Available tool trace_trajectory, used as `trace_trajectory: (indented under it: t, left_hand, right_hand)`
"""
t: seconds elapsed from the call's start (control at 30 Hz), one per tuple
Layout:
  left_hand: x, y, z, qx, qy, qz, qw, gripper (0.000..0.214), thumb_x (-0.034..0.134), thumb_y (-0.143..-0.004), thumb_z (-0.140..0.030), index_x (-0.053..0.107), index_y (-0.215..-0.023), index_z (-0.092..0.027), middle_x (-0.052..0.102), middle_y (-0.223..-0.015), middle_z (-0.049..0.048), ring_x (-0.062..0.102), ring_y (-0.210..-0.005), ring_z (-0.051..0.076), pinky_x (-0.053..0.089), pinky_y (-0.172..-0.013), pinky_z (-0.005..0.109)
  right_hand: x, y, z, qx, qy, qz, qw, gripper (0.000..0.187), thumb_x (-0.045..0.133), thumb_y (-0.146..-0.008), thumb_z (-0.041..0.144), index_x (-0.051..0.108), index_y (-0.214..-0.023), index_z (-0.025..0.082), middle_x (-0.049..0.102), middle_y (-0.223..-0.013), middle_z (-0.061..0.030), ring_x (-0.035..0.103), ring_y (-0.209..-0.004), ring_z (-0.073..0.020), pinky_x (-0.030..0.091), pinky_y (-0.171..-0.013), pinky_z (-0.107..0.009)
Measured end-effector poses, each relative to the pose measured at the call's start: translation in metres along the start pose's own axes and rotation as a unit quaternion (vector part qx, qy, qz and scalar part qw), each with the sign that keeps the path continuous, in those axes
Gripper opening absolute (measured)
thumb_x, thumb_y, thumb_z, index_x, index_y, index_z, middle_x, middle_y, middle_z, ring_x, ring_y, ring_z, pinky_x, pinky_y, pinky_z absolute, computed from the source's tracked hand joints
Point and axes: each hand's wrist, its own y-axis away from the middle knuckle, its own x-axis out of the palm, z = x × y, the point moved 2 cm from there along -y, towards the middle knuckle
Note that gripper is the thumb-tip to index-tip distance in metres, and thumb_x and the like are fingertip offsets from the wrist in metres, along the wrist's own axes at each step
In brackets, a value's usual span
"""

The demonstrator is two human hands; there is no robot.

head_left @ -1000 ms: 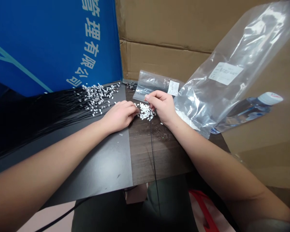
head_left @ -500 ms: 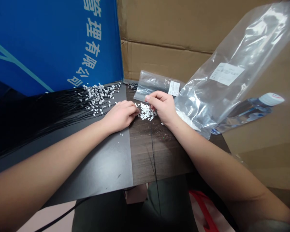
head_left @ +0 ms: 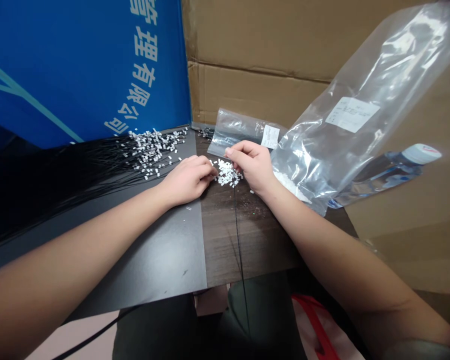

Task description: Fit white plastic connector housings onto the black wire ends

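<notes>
A small heap of tiny white plastic pieces (head_left: 226, 175) lies on the dark wooden table (head_left: 247, 235) between my hands. My left hand (head_left: 186, 179) rests beside the heap, its fingers curled and pinched at the heap's left edge. My right hand (head_left: 252, 165) is closed in a pinch just above the heap. A thin black wire (head_left: 239, 240) runs from under my right hand straight toward me and over the table's front edge. What my fingertips pinch is too small to make out.
A fan of black wires tipped with white pieces (head_left: 142, 150) covers a grey sheet (head_left: 161, 260) at left. Behind stand a blue printed box (head_left: 78, 65) and cardboard boxes (head_left: 262, 55). Two clear plastic bags (head_left: 352, 115) and a water bottle (head_left: 393, 167) lie at right.
</notes>
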Motion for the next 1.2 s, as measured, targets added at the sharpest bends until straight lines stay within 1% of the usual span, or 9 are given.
trace_trajectory:
  t: [0.2,0.4,0.53,0.6,0.67,0.77,0.9,1.03,1.2]
  left_hand:
    - [0.001,0.0,0.001,-0.017,-0.002,0.01,1.0,0.028,0.05,-0.105,-0.027,0.078,-0.109,-0.021,0.074,-0.114,0.0098,0.065,-0.106,0.026,0.051,-0.099,0.044]
    - [0.002,0.001,0.002,-0.019,-0.011,0.006,1.0,0.034,0.045,-0.107,-0.025,0.077,-0.116,-0.02,0.072,-0.115,0.0111,0.064,-0.106,0.027,0.05,-0.099,0.044]
    - [0.002,0.001,0.003,-0.019,-0.008,0.01,1.0,0.033,0.046,-0.106,-0.024,0.077,-0.114,-0.02,0.072,-0.113,0.0107,0.064,-0.105,0.027,0.05,-0.098,0.045]
    - [0.002,0.001,0.002,-0.018,-0.002,0.003,1.0,0.033,0.045,-0.106,-0.022,0.077,-0.113,-0.02,0.071,-0.112,0.0108,0.063,-0.105,0.027,0.05,-0.098,0.046]
    - [0.001,0.001,0.002,-0.017,0.014,-0.014,1.0,0.033,0.045,-0.103,-0.017,0.076,-0.112,-0.019,0.069,-0.11,0.0102,0.063,-0.105,0.027,0.051,-0.098,0.045]
    - [0.0,0.002,0.001,-0.018,0.052,-0.045,0.997,0.031,0.046,-0.099,-0.012,0.074,-0.11,-0.019,0.064,-0.109,0.0085,0.064,-0.102,0.023,0.053,-0.095,0.04]
    - [-0.003,0.002,0.002,-0.011,0.089,-0.113,0.99,0.028,0.048,-0.1,-0.011,0.073,-0.111,-0.02,0.062,-0.109,0.007,0.064,-0.102,0.021,0.055,-0.095,0.038]
    - [-0.006,0.002,0.003,-0.015,0.116,-0.173,0.978,0.024,0.052,-0.102,-0.014,0.073,-0.111,-0.021,0.064,-0.109,0.0067,0.064,-0.102,0.021,0.056,-0.097,0.039]
    - [-0.006,0.001,0.005,-0.028,0.138,-0.207,0.968,0.018,0.057,-0.102,-0.017,0.073,-0.108,-0.021,0.067,-0.108,0.0069,0.065,-0.101,0.02,0.056,-0.094,0.039]
  right_hand:
    - [0.0,0.001,0.0,0.006,0.009,-0.001,1.0,0.028,0.082,-0.086,0.043,0.07,-0.07,0.023,0.058,-0.059,0.0035,0.049,-0.059,-0.0125,0.04,-0.06,-0.031]
    - [0.002,0.002,0.004,-0.005,0.005,0.008,1.0,0.026,0.081,-0.086,0.039,0.07,-0.069,0.023,0.059,-0.059,0.0037,0.048,-0.059,-0.012,0.04,-0.061,-0.031]
    - [0.002,0.001,0.003,-0.014,0.005,0.011,1.0,0.027,0.081,-0.085,0.04,0.069,-0.069,0.021,0.059,-0.059,0.0042,0.048,-0.058,-0.0113,0.04,-0.06,-0.031]
    - [0.002,0.001,0.003,-0.017,0.006,0.013,1.0,0.029,0.082,-0.085,0.041,0.068,-0.069,0.021,0.058,-0.059,0.0042,0.048,-0.058,-0.0111,0.04,-0.06,-0.03]
    - [0.002,0.001,0.002,-0.021,0.01,0.016,1.0,0.03,0.082,-0.085,0.042,0.068,-0.069,0.021,0.058,-0.06,0.0042,0.048,-0.059,-0.0111,0.04,-0.061,-0.03]
    - [0.002,0.001,0.002,-0.025,0.018,0.02,0.999,0.031,0.081,-0.086,0.043,0.068,-0.07,0.021,0.058,-0.061,0.0044,0.048,-0.06,-0.011,0.041,-0.061,-0.03]
    - [0.002,0.001,0.002,-0.031,0.014,0.025,0.999,0.034,0.084,-0.085,0.048,0.07,-0.071,0.021,0.059,-0.06,0.0045,0.049,-0.059,-0.0105,0.041,-0.06,-0.03]
    - [0.004,0.002,0.001,-0.002,0.002,0.035,0.999,0.04,0.084,-0.086,0.057,0.069,-0.075,0.021,0.063,-0.059,0.0041,0.052,-0.054,-0.0101,0.043,-0.054,-0.028]
    - [0.01,0.005,0.0,0.034,-0.045,0.061,0.997,0.043,0.081,-0.09,0.061,0.066,-0.084,0.021,0.071,-0.066,0.0017,0.061,-0.052,-0.0096,0.046,-0.05,-0.025]
